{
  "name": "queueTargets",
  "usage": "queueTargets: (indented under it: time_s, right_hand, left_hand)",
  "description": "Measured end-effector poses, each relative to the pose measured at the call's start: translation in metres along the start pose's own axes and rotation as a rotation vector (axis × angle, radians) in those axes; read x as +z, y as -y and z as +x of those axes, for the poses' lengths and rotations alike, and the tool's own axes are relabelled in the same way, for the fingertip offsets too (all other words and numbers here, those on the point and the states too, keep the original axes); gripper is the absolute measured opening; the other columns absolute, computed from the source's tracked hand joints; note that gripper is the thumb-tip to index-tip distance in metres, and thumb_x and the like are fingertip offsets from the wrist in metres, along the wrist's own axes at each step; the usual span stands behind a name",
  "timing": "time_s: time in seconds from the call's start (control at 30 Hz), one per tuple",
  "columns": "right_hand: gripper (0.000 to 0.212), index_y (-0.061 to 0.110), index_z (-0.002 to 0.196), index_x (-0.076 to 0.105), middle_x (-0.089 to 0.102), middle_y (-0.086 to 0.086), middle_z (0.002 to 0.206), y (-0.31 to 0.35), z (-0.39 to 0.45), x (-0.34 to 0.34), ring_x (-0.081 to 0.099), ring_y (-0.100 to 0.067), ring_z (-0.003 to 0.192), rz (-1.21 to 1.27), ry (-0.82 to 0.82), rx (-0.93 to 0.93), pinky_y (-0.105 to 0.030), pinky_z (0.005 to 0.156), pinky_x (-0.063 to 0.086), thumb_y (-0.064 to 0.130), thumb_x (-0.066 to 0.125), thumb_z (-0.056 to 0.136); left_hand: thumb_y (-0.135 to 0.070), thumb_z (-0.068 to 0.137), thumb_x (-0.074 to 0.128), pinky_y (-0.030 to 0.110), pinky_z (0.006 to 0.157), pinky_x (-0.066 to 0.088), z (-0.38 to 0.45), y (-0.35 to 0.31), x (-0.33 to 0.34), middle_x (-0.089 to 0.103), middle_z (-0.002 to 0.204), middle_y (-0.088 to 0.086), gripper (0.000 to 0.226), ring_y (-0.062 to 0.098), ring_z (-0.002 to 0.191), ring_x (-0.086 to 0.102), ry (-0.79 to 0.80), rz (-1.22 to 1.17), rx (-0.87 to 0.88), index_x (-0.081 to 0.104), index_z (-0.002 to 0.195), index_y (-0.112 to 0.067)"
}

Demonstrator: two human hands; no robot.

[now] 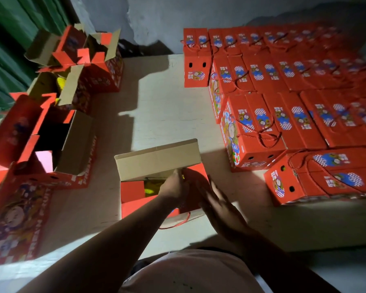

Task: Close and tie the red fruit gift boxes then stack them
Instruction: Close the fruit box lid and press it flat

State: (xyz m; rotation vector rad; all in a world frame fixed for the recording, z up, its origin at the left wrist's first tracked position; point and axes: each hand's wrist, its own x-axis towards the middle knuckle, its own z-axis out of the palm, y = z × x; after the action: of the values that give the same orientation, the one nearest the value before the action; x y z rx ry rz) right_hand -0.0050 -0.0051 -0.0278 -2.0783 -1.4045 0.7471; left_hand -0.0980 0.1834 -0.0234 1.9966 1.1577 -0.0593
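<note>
Dozens of closed boxes (283, 85) sit tied and stacked at right; several open boxes (57, 142) wait at left. Left hand (173, 187) fingers pinch the middle box (156, 163) flap; right hand (218, 204) lies flat, fingers spread, holding nothing.

Dim room, one hard light from behind and above the person: a bright patch falls across the middle of the pale floor (156, 115), fading to near-black toward the corners. Sharp-edged shadows of the open boxes (76, 66) stretch right across that patch. The closed red boxes (283, 98) lose colour and detail toward the far right edge, where they smear. The right hand (216, 199) is motion-blurred. Wide-angle bending curves the edges of the view.
</note>
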Motion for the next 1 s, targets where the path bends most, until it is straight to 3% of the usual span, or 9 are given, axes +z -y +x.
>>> queueTargets:
  time_s: [0.17,0.23,0.33,0.43,0.53,0.63,0.73,0.8,1.0]
  right_hand:
    - [0.055,0.053,0.16,0.005,-0.023,0.032,0.164,-0.01,0.003,0.008,-0.007,0.007,0.153,-0.092,-0.048,0.003,-0.008,0.118,0.001,0.063,0.021,0.108]
    - [0.054,0.055,0.157,0.004,-0.017,0.023,0.168,-0.012,0.005,0.01,0.002,0.001,0.155,-0.108,-0.045,0.011,-0.004,0.114,0.0,0.062,0.023,0.106]
    - [0.061,0.052,0.161,0.006,0.006,0.005,0.175,-0.014,0.008,0.014,0.02,-0.017,0.157,-0.135,-0.065,0.029,-0.023,0.118,0.024,0.055,0.033,0.106]
    - [0.058,0.062,0.158,0.006,0.009,0.003,0.175,-0.014,0.008,0.016,0.019,-0.018,0.158,-0.103,-0.072,0.017,-0.032,0.119,0.029,0.062,0.028,0.104]
    - [0.058,0.062,0.157,0.007,0.008,0.003,0.175,-0.015,0.008,0.015,0.021,-0.019,0.158,-0.062,-0.064,-0.008,-0.035,0.12,0.032,0.065,0.025,0.103]
    - [0.058,0.062,0.158,0.007,0.002,0.012,0.174,-0.015,0.008,0.013,0.021,-0.014,0.158,-0.057,-0.079,-0.016,-0.033,0.117,0.037,0.065,0.026,0.103]
    - [0.058,0.062,0.158,0.007,0.001,0.015,0.174,-0.015,0.008,0.013,0.02,-0.014,0.158,-0.043,-0.072,-0.022,-0.036,0.117,0.04,0.064,0.027,0.103]
    - [0.058,0.061,0.158,0.008,0.002,0.014,0.174,-0.016,0.008,0.012,0.022,-0.014,0.158,-0.039,-0.073,-0.031,-0.038,0.117,0.041,0.061,0.03,0.104]
    - [0.058,0.059,0.159,0.01,0.007,0.012,0.173,-0.01,0.008,0.01,0.021,-0.012,0.158,-0.03,-0.073,-0.04,-0.036,0.118,0.039,0.058,0.032,0.105]
  left_hand:
    - [-0.027,0.1,0.06,0.039,0.085,0.054,-0.002,0.004,0.0,0.074,0.115,0.012,0.03,0.034,0.105,0.069,-0.042,0.085,0.031,0.06,0.125,-0.013]
    - [-0.026,0.099,0.06,0.039,0.083,0.053,-0.006,0.005,-0.002,0.075,0.114,0.013,0.029,0.036,0.106,0.068,-0.063,0.107,0.064,0.063,0.124,-0.011]
    - [-0.021,0.096,0.064,0.037,0.081,0.052,-0.017,0.011,-0.013,0.076,0.111,0.012,0.025,0.034,0.104,0.069,-0.094,0.125,0.144,0.07,0.118,-0.01]
    - [-0.022,0.093,0.068,0.035,0.072,0.054,-0.035,0.033,-0.034,0.078,0.097,0.003,0.013,0.028,0.09,0.072,-0.192,0.109,0.216,0.074,0.105,-0.018]
    - [-0.038,0.085,0.068,0.028,0.068,0.053,-0.058,0.071,-0.066,0.069,0.099,-0.011,0.03,0.01,0.087,0.065,-0.406,0.004,0.185,0.067,0.114,-0.028]
    - [-0.032,0.09,0.078,0.035,0.083,0.049,-0.069,0.115,-0.094,0.058,0.113,-0.003,0.044,0.017,0.102,0.056,-0.687,-0.107,0.036,0.055,0.126,-0.021]
    - [-0.019,0.091,0.08,0.041,0.1,0.047,-0.063,0.142,-0.109,0.056,0.135,0.003,0.064,0.023,0.121,0.056,-0.541,-0.347,-0.164,0.047,0.144,-0.014]
    - [-0.01,0.095,0.074,0.042,0.104,0.049,-0.058,0.146,-0.114,0.058,0.141,0.005,0.065,0.022,0.125,0.058,-0.367,-0.54,-0.158,0.043,0.152,-0.012]
    - [0.003,0.096,0.067,0.034,0.095,0.053,-0.05,0.147,-0.119,0.069,0.129,-0.003,0.048,0.019,0.125,0.063,-0.177,-0.696,-0.074,0.06,0.137,-0.022]
